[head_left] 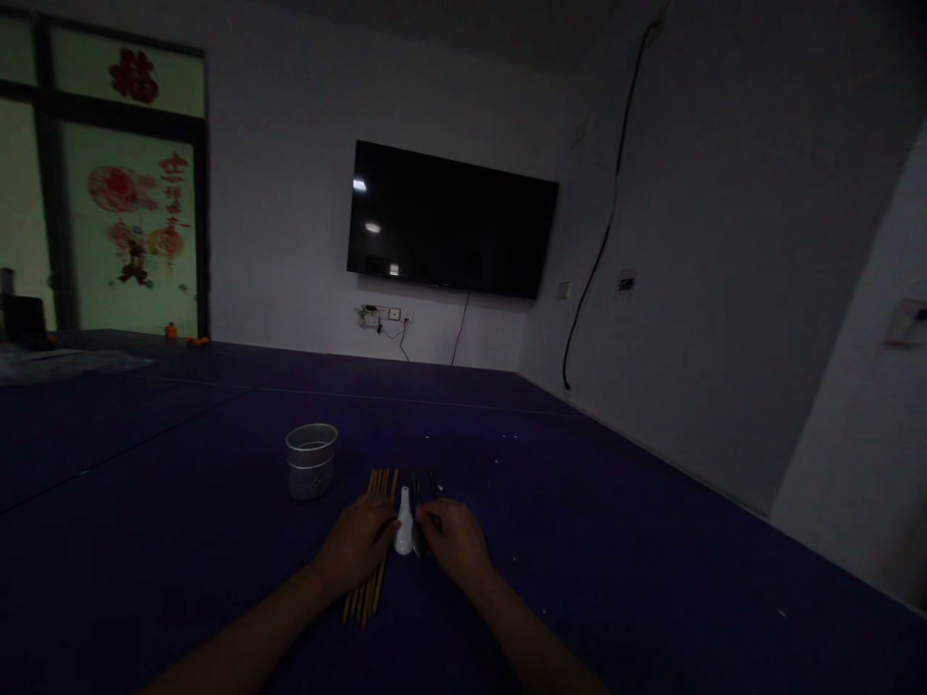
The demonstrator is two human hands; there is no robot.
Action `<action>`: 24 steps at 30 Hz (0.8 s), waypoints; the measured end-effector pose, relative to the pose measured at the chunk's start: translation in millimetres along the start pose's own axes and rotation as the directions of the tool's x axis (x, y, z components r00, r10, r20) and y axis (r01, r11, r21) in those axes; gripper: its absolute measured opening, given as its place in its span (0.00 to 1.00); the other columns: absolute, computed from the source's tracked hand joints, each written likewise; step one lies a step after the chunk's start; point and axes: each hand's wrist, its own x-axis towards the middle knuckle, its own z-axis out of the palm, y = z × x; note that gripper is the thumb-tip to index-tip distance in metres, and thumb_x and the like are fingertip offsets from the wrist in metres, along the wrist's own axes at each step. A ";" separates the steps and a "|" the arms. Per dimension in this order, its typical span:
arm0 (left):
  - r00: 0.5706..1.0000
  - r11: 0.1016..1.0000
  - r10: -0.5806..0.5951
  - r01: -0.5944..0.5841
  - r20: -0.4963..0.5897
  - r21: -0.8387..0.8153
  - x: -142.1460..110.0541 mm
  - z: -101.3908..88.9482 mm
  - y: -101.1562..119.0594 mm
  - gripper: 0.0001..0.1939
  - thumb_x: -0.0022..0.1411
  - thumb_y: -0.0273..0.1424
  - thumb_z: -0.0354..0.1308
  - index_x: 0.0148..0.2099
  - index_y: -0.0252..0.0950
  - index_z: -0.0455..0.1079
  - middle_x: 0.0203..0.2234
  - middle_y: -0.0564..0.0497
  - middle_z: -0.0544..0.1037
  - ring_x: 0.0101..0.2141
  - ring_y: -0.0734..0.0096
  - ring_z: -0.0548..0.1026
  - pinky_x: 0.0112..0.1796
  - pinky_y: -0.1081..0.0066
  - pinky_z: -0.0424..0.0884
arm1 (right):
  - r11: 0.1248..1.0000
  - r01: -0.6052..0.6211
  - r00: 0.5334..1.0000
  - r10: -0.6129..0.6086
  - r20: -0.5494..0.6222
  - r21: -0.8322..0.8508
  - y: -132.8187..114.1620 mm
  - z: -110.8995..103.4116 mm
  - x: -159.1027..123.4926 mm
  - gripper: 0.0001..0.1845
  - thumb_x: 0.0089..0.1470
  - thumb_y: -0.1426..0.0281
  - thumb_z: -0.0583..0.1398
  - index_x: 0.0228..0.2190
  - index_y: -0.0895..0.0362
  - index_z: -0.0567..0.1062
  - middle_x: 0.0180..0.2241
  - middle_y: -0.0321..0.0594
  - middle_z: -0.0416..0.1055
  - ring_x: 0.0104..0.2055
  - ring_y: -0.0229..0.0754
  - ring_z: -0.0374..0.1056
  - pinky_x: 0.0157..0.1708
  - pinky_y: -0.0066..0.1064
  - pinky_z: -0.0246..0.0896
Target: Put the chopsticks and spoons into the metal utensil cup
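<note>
On a dark blue surface, my left hand (358, 543) rests palm down over a row of wooden chopsticks (378, 483), its fingers curled at the edge of a white ceramic spoon (404, 526). My right hand (455, 541) lies just right of the spoon, fingers bent over some dark utensils (424, 487) that I cannot make out well. Both hands touch the spoon's sides. The room is dim, and what the fingers grip is unclear.
A metal cup (312, 460) stands to the left of the chopsticks. The blue surface (217, 463) stretches far back to a white wall with a black television (450, 220). A window with red decorations (134, 212) is at the left.
</note>
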 end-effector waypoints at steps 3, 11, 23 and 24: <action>1.000 1.000 -0.009 0.009 0.010 0.015 -0.1 -1.5 2.4 0.12 0.64 0.31 0.47 0.40 0.37 0.72 0.38 0.46 0.77 0.42 0.63 0.72 0.44 0.65 0.66 | 1.000 0.008 1.000 -0.008 -0.001 -0.007 -1.1 -0.6 -0.2 0.14 0.57 0.71 0.54 0.33 0.52 0.80 0.35 0.37 0.77 0.38 0.40 0.71 0.36 0.26 0.57; 0.999 0.999 0.002 -0.003 0.032 0.037 -0.8 -5.0 6.9 0.13 0.64 0.31 0.47 0.40 0.37 0.72 0.39 0.46 0.77 0.42 0.63 0.72 0.45 0.64 0.66 | 1.000 -0.006 1.000 0.007 0.023 -0.029 -2.4 -1.2 0.0 0.14 0.57 0.71 0.54 0.34 0.52 0.80 0.36 0.39 0.77 0.40 0.41 0.71 0.38 0.27 0.57; 1.000 0.999 0.003 -0.004 0.025 0.042 0.3 -4.6 6.1 0.14 0.64 0.32 0.46 0.39 0.37 0.73 0.39 0.46 0.77 0.42 0.62 0.71 0.45 0.63 0.66 | 0.999 -0.010 0.999 0.011 0.038 -0.039 -3.0 -2.1 0.3 0.14 0.58 0.70 0.54 0.34 0.52 0.80 0.36 0.38 0.77 0.38 0.40 0.71 0.37 0.27 0.57; 1.000 0.999 0.006 -0.007 0.018 0.041 0.2 -4.5 6.2 0.14 0.64 0.32 0.46 0.39 0.38 0.73 0.39 0.46 0.77 0.42 0.62 0.71 0.45 0.63 0.66 | 0.999 -0.011 0.999 0.012 0.038 -0.038 -2.7 -1.8 0.4 0.14 0.58 0.70 0.54 0.34 0.52 0.80 0.36 0.38 0.77 0.38 0.41 0.71 0.37 0.27 0.58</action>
